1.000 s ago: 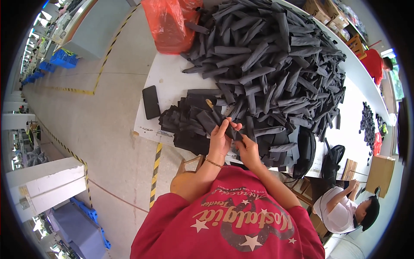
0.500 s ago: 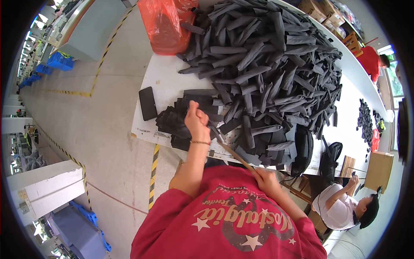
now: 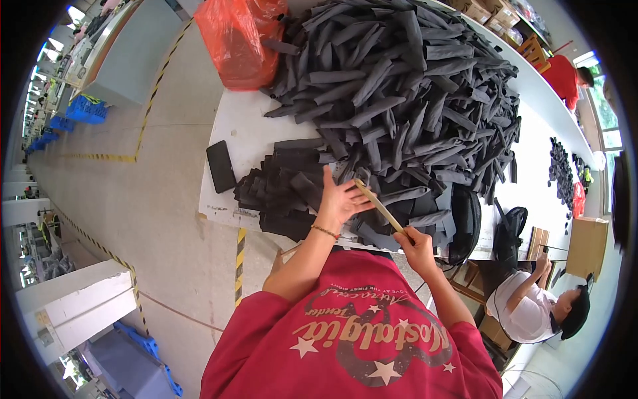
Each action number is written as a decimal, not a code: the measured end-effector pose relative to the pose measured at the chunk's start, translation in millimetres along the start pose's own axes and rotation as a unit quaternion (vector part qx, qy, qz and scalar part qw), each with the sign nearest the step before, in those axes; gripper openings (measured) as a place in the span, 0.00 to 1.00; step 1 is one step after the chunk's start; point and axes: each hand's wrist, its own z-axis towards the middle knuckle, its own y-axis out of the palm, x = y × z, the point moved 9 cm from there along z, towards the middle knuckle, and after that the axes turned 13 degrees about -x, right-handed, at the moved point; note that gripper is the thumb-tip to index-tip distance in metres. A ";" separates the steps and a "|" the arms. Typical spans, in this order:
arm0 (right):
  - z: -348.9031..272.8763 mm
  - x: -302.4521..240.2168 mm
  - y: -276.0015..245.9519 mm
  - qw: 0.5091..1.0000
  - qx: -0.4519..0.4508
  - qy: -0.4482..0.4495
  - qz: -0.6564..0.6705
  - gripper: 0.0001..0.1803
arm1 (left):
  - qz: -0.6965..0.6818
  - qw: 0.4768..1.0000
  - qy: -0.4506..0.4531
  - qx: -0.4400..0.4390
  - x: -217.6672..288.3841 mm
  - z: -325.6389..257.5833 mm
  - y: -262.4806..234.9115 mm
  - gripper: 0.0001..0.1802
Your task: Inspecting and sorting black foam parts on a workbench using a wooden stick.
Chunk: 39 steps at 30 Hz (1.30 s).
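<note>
My right hand (image 3: pixel 417 246) is closed around one end of a flat, light wooden stick (image 3: pixel 383 209). The stick slants up and left, and its far end reaches the fingers of my left hand (image 3: pixel 343 201). That hand is spread, palm showing, thumb pointing up; whether it touches the stick I cannot tell. Beside it on the left lies a heap of flat dark grey fabric pieces (image 3: pixel 279 189). Beyond both hands rises a large pile of rolled or tube-shaped dark grey fabric pieces (image 3: pixel 405 100).
The white table (image 3: pixel 246 116) carries a black phone (image 3: pixel 221 166) near its left edge and an orange-red plastic bag (image 3: pixel 242 46) farther back. A black bag (image 3: pixel 466 223) is right of the pile. A person in white (image 3: pixel 525 302) sits at the right.
My left hand has moved right, from closed fingers over the flat pieces to spread fingers by the stick. My right hand has lifted the stick away from my body.
</note>
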 end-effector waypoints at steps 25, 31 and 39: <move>83.0 -93.7 13.0 0.968 0.183 -0.170 -0.013 0.08 | 0.090 0.967 0.236 0.023 37.7 16.8 50.4 0.14; 86.5 -93.1 8.8 0.970 0.203 -0.132 -0.007 0.09 | 0.049 0.960 0.275 0.018 42.3 15.8 41.6 0.13; 48.6 -90.3 31.4 0.943 -0.112 -0.033 0.313 0.10 | -0.057 0.975 0.211 -0.047 57.0 34.2 32.8 0.11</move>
